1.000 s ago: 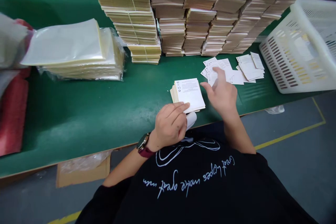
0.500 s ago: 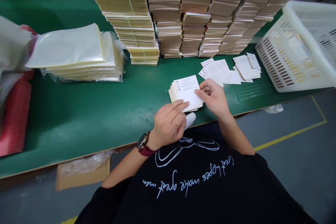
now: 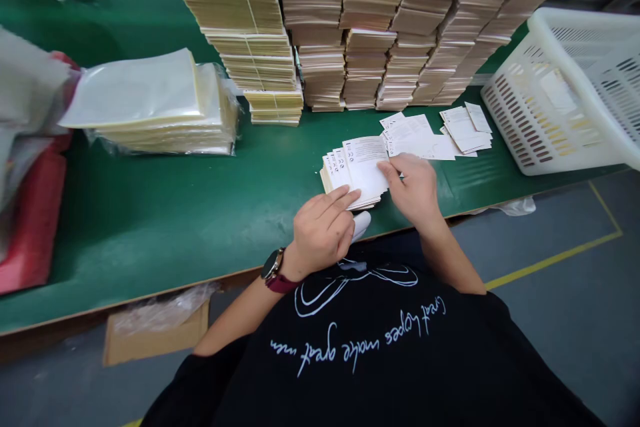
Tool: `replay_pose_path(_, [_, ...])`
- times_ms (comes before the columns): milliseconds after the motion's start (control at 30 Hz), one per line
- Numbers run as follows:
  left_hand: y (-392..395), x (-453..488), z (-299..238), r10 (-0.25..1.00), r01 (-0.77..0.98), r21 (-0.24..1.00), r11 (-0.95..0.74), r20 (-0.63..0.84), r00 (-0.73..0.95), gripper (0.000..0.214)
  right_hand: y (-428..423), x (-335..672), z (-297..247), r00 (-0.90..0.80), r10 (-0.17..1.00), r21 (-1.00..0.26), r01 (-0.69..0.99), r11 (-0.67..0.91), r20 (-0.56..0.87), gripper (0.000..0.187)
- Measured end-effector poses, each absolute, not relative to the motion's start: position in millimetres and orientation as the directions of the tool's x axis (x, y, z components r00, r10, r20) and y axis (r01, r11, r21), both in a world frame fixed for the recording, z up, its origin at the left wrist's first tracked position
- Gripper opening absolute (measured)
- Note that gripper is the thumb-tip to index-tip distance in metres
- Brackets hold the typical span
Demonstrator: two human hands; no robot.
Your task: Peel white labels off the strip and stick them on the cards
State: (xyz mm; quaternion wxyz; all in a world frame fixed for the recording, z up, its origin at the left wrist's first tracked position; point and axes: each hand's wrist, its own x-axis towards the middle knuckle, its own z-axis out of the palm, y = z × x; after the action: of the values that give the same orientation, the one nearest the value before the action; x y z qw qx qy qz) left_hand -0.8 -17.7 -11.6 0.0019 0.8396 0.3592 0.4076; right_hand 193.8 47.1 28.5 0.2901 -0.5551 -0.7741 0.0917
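Note:
A small pile of white printed cards (image 3: 353,170) lies on the green table (image 3: 165,213) near its front edge. My left hand (image 3: 323,230), with a watch on the wrist, rests its fingertips on the pile's near corner and has a white finger cot on one finger. My right hand (image 3: 415,188) pinches the top cards at their right edge and fans them toward the right. Loose white leaflets (image 3: 435,137) lie spread just beyond my right hand.
Tall stacks of cards (image 3: 360,20) line the back of the table. A bagged stack of sheets (image 3: 150,107) lies at the left, with red material (image 3: 30,213) at the far left. A white plastic basket (image 3: 565,93) stands at the right. A cardboard box (image 3: 155,333) sits under the table edge.
My right hand came back from the loose leaflets to the pile and pushed its top cards to the right, fanning them. My left hand stayed on the pile's corner.

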Motion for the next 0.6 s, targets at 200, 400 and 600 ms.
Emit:
replay_pose_path(200, [-16.6, -2.4, -5.4, 0.609, 0.567, 0.398, -0.721, 0.755, 0.243, 0.008, 53.7, 235.1, 35.7, 0.032, 0.892, -0.385, 0.909, 0.162, 0.451, 0.026])
replay_pose_path(400, [-16.5, 3.6, 6.7, 0.683, 0.457, 0.597, -0.659, 0.73, 0.032, 0.015, 1.1, 207.5, 47.1, -0.341, 0.857, -0.715, 0.478, 0.511, 0.385, 0.043])
replay_pose_path(600, [-21.5, 0.4, 24.6, 0.785, 0.435, 0.709, -0.554, 0.619, -0.009, 0.018, -18.6, 175.0, 34.1, -0.249, 0.918, -0.896, 0.248, 0.368, 0.309, 0.018])
